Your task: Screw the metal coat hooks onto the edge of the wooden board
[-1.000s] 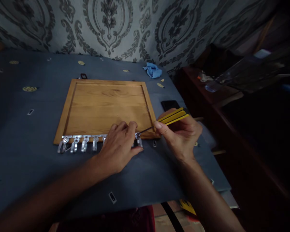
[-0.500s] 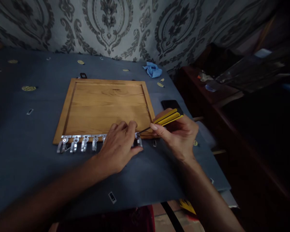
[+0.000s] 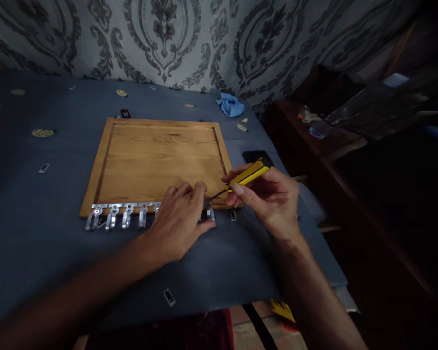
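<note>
Lying at five-thirty as read from the wooden panel's centre, a dark red cloth [image 3: 204, 330] shows below the near edge of the blue-grey tablecloth [image 3: 113, 282]. At five o'clock, lower down, is something yellow [image 3: 282, 309]. The left hand [image 3: 178, 216] rests palm down at six o'clock over a silver hook strip [image 3: 128, 209], fingers bent onto the panel and thumb spread beside the end hook; whether they pinch the strip I cannot tell. The strip lies along the panel's near edge, its hooks overhanging toward six o'clock. At four o'clock the right hand [image 3: 277, 197] grasps a yellow-and-black screwdriver [image 3: 247, 176] between thumb and fingers, the shaft slanting down to the strip's right end. Beyond them the wooden panel [image 3: 160, 160] lies flat. A black flat object [image 3: 258, 157] sits at three o'clock, a crumpled blue cloth [image 3: 229, 105] at one-thirty, and a patterned curtain [image 3: 164, 39] hangs at twelve.
</note>
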Available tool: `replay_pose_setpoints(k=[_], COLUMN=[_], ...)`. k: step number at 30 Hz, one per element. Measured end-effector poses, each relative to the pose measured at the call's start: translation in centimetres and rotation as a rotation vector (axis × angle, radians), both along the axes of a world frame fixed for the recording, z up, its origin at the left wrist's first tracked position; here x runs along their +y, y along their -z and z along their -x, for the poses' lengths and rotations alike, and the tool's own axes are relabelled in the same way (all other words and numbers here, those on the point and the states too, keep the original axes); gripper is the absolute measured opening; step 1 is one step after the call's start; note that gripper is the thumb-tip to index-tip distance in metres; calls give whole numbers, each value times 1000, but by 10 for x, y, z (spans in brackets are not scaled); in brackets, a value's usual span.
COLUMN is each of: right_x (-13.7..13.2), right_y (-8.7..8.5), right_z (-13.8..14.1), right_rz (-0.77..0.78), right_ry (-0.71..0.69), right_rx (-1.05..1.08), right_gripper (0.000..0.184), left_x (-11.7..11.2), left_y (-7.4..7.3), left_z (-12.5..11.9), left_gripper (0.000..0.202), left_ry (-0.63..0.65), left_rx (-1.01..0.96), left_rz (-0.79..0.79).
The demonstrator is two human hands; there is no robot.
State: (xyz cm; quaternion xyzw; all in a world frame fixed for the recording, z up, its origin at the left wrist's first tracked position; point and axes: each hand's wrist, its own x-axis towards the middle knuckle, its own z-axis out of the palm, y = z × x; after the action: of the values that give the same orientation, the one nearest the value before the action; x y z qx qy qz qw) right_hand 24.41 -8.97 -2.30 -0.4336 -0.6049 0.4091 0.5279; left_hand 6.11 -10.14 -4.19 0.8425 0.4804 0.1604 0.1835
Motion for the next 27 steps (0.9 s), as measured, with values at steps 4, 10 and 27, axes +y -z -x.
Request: replay_pose_setpoints(k=[4, 10, 27], right_x=[1, 1, -1], right_y=[-1, -2, -2], right_z=[4, 2, 4], right_rz=[-46, 23, -70], right_ry=[64, 33, 176], right_rx=[14, 29, 50], right_gripper=[30, 35, 29], left_x=[0, -1, -2], left_y=[0, -2, -1], left_z=[0, 0, 1], left_gripper=[47, 47, 47], left_ry=[-8, -8, -10], left_rx=[2, 6, -6], left_rz=[2, 13, 23])
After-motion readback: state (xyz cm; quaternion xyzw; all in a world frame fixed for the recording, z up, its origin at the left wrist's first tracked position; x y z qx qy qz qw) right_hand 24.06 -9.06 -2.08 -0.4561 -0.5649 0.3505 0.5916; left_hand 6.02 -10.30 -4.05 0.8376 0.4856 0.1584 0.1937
